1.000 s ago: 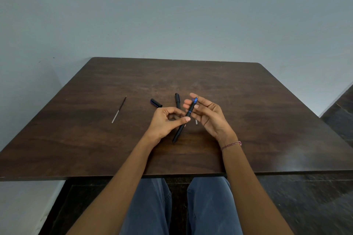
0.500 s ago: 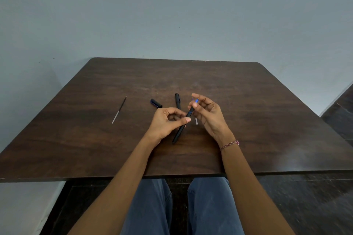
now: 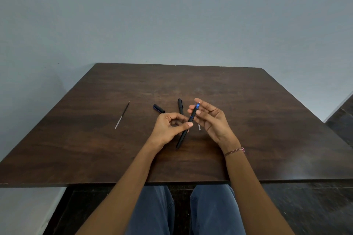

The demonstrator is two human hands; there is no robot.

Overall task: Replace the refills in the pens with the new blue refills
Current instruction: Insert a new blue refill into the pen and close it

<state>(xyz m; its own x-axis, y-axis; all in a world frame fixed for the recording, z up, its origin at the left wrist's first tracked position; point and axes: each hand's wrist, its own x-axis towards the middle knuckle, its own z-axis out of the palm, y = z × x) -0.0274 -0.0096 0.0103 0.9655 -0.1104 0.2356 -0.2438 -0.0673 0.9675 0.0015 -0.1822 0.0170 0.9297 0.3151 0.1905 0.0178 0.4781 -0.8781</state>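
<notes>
My left hand point(image 3: 169, 129) pinches the middle of a black pen point(image 3: 183, 135) between thumb and fingers, its blue tip pointing away from me. My right hand point(image 3: 212, 120) is beside the front section, fingertips touching it near the blue tip, fingers fairly straight. A second black pen point(image 3: 180, 105) lies on the table just behind my hands. A black cap point(image 3: 159, 108) with a blue end lies left of it. A loose refill point(image 3: 122, 115) lies further left. A short pale piece point(image 3: 199, 127) shows between my hands on the table.
The dark wooden table point(image 3: 267, 120) stands against a pale blue-grey wall. Its near edge runs just above my knees. Dark floor shows at the right.
My right hand's fingers have opened out again around the pen's front section after curling closer half a second ago. The left hand and pen have stayed put.
</notes>
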